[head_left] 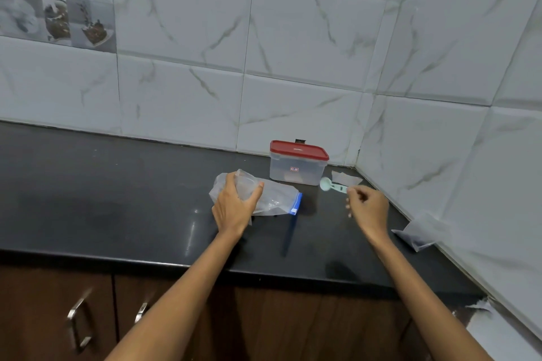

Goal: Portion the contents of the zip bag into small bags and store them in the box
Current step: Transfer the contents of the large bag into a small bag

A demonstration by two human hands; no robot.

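Under left hand [234, 204] grip, zip bag [272, 196], right hand [368, 208] apart

The left hand [234, 205] covers part of the clear plastic zip bag [272, 198]. The small red label [294, 169] on the clear plastic box with the red lid [297, 163] is too tiny to read. The brown cupboard doors [55, 313] are cut off at the bottom edge.

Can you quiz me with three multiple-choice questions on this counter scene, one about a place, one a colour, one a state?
1. Where does the box stand?
A. In the far corner, by the wall
B. At the counter's front edge
C. On the floor

2. What colour is the box's lid?
A. Green
B. Red
C. Yellow

3. What is the left hand doing?
A. Hanging idle
B. Lifting the lid
C. Gripping the zip bag

Answers: 1 A, it stands near the tiled corner. 2 B, the lid is plainly red. 3 C, fingers and thumb curl round the clear bag.
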